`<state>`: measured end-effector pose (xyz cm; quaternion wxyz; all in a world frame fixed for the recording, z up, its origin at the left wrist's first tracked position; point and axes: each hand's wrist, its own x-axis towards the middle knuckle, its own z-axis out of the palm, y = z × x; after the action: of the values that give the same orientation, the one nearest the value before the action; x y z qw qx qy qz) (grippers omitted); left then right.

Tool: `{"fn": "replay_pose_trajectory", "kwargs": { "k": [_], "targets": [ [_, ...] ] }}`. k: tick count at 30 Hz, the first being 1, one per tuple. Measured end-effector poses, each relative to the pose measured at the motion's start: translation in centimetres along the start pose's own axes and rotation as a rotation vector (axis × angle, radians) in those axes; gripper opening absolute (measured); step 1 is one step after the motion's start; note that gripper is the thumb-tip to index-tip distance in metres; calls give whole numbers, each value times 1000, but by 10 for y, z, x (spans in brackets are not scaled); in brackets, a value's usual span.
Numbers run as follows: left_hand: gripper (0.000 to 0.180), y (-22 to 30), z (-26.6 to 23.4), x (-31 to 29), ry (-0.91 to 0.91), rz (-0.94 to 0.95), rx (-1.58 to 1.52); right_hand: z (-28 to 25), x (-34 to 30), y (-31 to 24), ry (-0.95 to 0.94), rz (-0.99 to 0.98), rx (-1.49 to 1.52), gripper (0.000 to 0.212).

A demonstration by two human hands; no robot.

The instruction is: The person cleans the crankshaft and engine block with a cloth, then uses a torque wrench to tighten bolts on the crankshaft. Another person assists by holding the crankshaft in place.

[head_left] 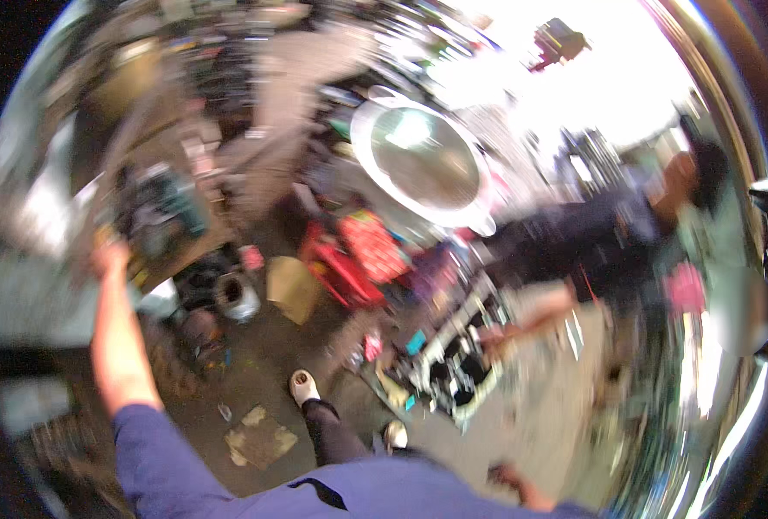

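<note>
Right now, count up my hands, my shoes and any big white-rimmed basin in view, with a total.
Hands: 2, left hand and right hand
Shoes: 2, left shoe and right shoe
White-rimmed basin: 1
Total: 5

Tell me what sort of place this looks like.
Probably a repair workshop, though blur hides detail: a cluttered table, a white-rimmed tub, and dark parts beside a co-worker's outstretched arm.

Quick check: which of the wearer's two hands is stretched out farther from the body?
The left hand, at the end of an outstretched forearm; the right hand is low, near the blue shirt.
</note>
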<state>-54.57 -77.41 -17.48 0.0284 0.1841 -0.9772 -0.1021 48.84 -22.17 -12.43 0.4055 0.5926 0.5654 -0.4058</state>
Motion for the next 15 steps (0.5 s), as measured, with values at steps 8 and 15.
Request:
{"fn": "replay_pose_trajectory", "kwargs": {
  "k": [8, 15],
  "targets": [
    [107, -64, 32, 72, 35, -203, 12, 60, -125, -72, 253, 192, 472, 35],
    [102, -75, 24, -1, 103, -61, -29, 97, -117, -31, 189, 201, 460, 34]
  ]
}}
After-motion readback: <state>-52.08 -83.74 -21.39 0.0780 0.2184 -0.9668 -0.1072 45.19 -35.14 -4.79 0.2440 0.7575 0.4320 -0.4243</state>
